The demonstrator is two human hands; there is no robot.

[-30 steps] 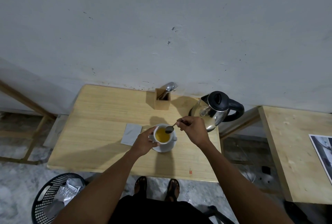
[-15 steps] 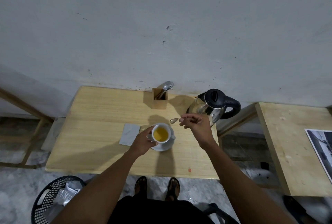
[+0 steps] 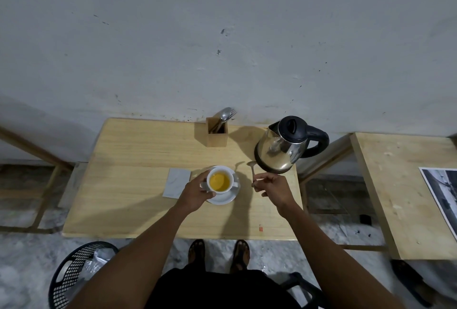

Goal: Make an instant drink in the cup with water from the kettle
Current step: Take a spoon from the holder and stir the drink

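Note:
A white cup (image 3: 220, 180) holding orange-yellow liquid stands on a white saucer (image 3: 223, 198) near the middle of the wooden table (image 3: 138, 170). My left hand (image 3: 196, 193) grips the cup's left side. To the right of the cup, my right hand (image 3: 274, 186) pinches the handle of a small metal spoon (image 3: 252, 171), whose bowl points away toward the kettle, low over the table. The steel kettle (image 3: 284, 150) with black lid and handle stands at the back right of the table.
A wooden holder (image 3: 217, 134) with cutlery stands at the back by the wall. A grey sachet (image 3: 176, 182) lies left of the cup. A black basket (image 3: 79, 274) sits on the floor at the lower left. A second table (image 3: 400, 185) stands to the right.
My right hand lifted the spoon out of the cup and carried it right, down toward the table beside the kettle. My left hand stayed on the cup.

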